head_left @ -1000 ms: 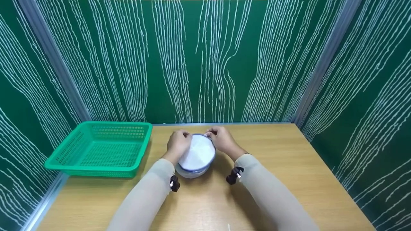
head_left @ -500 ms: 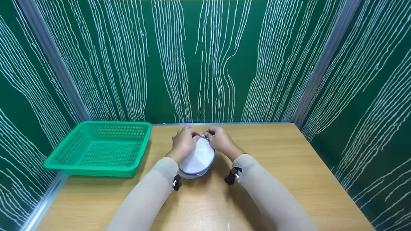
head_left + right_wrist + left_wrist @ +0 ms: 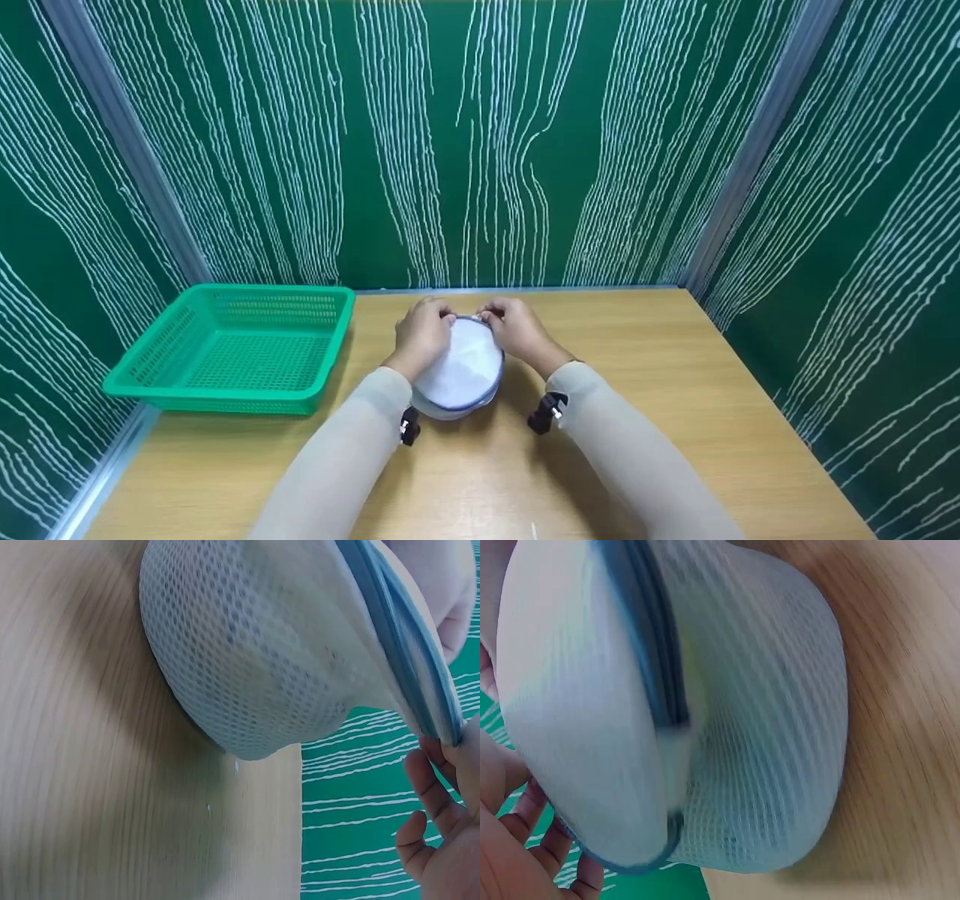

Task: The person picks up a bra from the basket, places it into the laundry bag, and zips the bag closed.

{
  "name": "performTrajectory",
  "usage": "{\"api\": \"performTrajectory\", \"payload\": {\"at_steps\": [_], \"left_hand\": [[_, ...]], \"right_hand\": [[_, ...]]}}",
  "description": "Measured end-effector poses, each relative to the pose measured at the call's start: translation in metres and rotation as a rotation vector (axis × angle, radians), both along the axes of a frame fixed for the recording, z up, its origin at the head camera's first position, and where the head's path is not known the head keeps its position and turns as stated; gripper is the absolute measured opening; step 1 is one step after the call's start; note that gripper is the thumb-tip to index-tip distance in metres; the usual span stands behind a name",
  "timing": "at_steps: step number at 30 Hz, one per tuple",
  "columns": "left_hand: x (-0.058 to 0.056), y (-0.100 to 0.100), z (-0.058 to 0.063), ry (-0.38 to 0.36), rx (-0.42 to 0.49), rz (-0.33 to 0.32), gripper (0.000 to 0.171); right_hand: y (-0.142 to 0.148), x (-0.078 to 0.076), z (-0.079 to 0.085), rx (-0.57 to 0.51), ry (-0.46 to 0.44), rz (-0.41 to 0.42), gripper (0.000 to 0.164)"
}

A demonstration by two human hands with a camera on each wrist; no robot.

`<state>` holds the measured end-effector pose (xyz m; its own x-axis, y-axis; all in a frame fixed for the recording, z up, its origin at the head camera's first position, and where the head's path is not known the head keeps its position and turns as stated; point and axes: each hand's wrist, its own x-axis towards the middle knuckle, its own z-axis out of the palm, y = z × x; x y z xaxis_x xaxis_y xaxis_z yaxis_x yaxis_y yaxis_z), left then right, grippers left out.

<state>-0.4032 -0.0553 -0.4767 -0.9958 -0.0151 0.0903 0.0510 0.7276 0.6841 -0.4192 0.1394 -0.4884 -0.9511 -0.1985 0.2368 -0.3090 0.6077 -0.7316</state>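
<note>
A round white mesh laundry bag (image 3: 461, 366) with blue trim stands on the table, its flat top tilted toward me. My left hand (image 3: 424, 337) pinches the upper left of its rim, fingers curled. At the far edge, my right hand (image 3: 519, 330) grips the rim between thumb and fingers; the tips are partly hidden. In the left wrist view a blue zipper band (image 3: 649, 637) runs along the rim, with a pale gap below its end. Through the mesh wall (image 3: 772, 720) something faintly yellowish shows. The right wrist view has the blue edging (image 3: 409, 637) reaching my right fingers.
A green plastic basket (image 3: 255, 360) with slotted walls stands to the left on the wooden table (image 3: 645, 420). Green panels (image 3: 675, 150) with white wavy lines enclose the back and sides, joined by grey posts (image 3: 739, 180).
My left hand moved right along the rim toward the right hand, then back slightly left. The bag's top narrowed and then spread wider again. My right hand stayed nearly in place.
</note>
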Motion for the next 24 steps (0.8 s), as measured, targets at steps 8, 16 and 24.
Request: {"api": "performTrajectory", "payload": {"at_steps": [8,16,24], "left_hand": [[0.001,-0.009,-0.001,-0.022,0.005,0.057,0.019],[0.001,-0.017,-0.01,-0.075,0.003,0.109,0.027],[-0.001,-0.019,-0.017,-0.115,0.033,0.138,0.03]], "right_hand": [[0.008,-0.002,-0.002,-0.016,0.043,0.0,0.014],[0.012,-0.002,-0.003,-0.047,0.048,-0.003,0.013],[0.01,-0.001,-0.004,-0.051,0.004,-0.018,0.014]]}}
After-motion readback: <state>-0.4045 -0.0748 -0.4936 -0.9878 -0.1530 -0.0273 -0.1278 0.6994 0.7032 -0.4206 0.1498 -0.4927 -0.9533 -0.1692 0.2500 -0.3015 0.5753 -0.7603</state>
